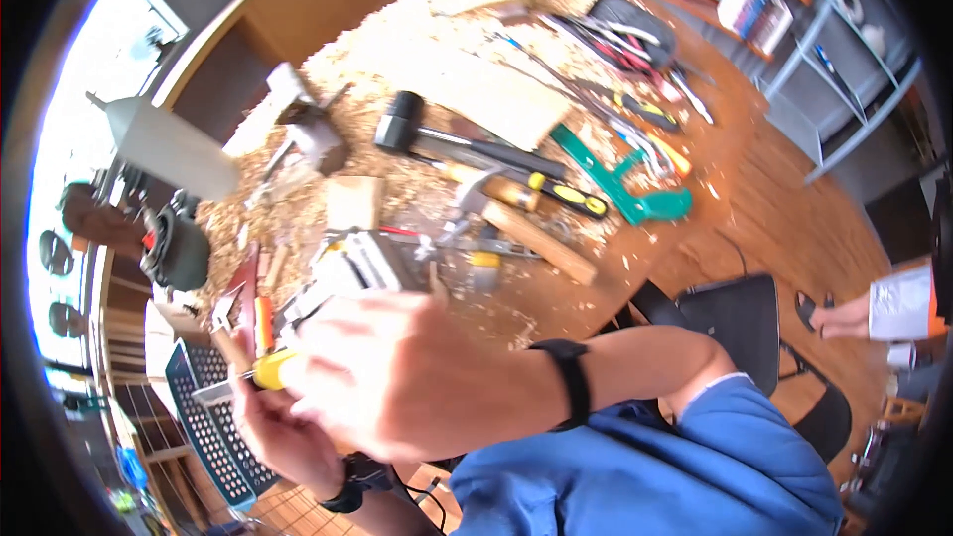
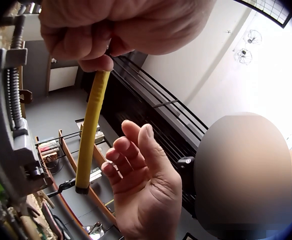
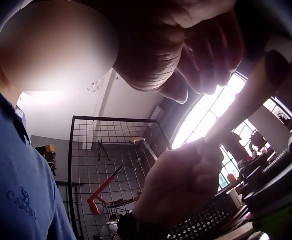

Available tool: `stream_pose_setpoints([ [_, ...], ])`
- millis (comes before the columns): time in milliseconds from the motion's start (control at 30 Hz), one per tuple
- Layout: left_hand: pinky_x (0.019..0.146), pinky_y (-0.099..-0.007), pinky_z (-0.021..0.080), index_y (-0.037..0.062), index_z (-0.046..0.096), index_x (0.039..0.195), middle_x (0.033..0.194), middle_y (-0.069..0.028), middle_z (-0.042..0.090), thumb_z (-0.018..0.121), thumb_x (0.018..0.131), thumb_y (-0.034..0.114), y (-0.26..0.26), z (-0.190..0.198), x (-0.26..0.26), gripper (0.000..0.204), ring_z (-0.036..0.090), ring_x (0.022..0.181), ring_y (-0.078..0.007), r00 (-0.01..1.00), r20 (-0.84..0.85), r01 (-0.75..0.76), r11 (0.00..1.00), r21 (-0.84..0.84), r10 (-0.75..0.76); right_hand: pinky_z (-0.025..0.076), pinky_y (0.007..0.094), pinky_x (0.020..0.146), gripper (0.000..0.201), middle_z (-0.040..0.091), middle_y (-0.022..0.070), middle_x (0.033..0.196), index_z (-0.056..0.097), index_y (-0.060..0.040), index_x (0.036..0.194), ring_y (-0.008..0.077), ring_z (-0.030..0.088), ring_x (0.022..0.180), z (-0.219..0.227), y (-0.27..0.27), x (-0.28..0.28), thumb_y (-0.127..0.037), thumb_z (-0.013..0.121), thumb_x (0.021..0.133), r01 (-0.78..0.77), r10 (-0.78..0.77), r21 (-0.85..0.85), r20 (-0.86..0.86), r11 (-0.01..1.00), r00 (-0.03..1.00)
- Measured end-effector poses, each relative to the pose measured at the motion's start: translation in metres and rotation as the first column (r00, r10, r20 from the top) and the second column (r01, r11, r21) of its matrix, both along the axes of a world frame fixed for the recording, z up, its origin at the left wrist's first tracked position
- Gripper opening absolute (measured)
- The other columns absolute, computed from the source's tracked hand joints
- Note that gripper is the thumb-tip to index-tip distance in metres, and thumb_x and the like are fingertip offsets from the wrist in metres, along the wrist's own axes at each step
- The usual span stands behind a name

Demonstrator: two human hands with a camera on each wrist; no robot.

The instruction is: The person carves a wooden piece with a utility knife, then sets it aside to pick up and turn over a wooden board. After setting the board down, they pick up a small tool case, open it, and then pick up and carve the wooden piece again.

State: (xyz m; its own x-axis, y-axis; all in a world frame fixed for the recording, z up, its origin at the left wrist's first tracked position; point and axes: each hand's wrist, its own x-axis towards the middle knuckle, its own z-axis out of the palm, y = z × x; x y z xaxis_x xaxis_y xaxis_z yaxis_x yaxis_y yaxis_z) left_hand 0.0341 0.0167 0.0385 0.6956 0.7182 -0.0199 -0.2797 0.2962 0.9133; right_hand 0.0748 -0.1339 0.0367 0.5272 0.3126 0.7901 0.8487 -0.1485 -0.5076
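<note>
My left hand (image 1: 283,442) grips a tool with a long yellow handle (image 2: 89,135), its fingers curled round one end. The handle is slightly curved and dark at its free end. Beside that hand, in the head view, a flat metal strip (image 1: 213,392) sticks out to the left; the tool's exact kind is not clear. My right hand (image 1: 367,377) hangs over the handle and hides part of it. In the left wrist view, the right hand's fingers (image 2: 121,150) are loosely bent beside the handle, apart from it. A metal vise (image 1: 367,263) stands just beyond both hands.
Wood shavings (image 1: 367,50) cover much of the round table. On it lie a rubber mallet (image 1: 399,124), a hammer (image 1: 541,243) with a wooden handle and a green-handled tool (image 1: 663,204). A perforated basket (image 1: 213,427) is at lower left, a black chair (image 1: 735,318) at right.
</note>
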Motion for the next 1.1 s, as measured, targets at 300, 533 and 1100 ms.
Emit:
stream_pose_setpoints([
  [300, 0.044, -0.0195, 0.021, -0.0094, 0.057, 0.139, 0.061, 0.0081, 0.038, 0.056, 0.108, 0.022, 0.023, -0.031, -0.023, 0.044, 0.034, 0.048, -0.001, 0.958, 0.093, 0.259, 0.957, 0.13, -0.272, 0.052, 0.0417, 0.077, 0.054, 0.065, 0.0139, 0.109, 0.063, -0.0014, 0.132, 0.03, 0.065, 0.091, -0.018, -0.001, 0.005, -0.031, 0.076, 0.089, 0.103, -0.074, -0.31, 0.104, 0.945, 0.992],
  [533, 0.05, -0.0184, 0.022, -0.0065, 0.05, 0.147, 0.069, 0.0089, 0.042, 0.049, 0.111, 0.026, 0.014, -0.03, -0.023, 0.048, 0.032, 0.055, -0.0001, 0.88, -0.012, 0.456, 0.834, 0.31, -0.476, 0.055, 0.0384, 0.063, 0.052, 0.064, 0.01, 0.09, 0.062, -0.0006, 0.133, 0.0265, 0.067, 0.071, -0.039, -0.011, -0.008, -0.026, 0.077, 0.09, 0.079, -0.062, -0.261, 0.073, 0.962, 0.995],
  [1100, 0.051, -0.019, 0.024, -0.0034, 0.041, 0.154, 0.071, 0.0098, 0.042, 0.046, 0.112, 0.022, -0.005, -0.042, -0.02, 0.049, 0.034, 0.057, 0.0006, 0.853, -0.036, 0.489, 0.775, 0.4, -0.52, 0.054, 0.0383, 0.059, 0.051, 0.064, 0.0111, 0.085, 0.065, -0.0023, 0.131, 0.0283, 0.068, 0.067, -0.034, -0.036, -0.006, -0.033, 0.074, 0.092, 0.053, -0.064, -0.326, -0.022, 0.944, 0.998],
])
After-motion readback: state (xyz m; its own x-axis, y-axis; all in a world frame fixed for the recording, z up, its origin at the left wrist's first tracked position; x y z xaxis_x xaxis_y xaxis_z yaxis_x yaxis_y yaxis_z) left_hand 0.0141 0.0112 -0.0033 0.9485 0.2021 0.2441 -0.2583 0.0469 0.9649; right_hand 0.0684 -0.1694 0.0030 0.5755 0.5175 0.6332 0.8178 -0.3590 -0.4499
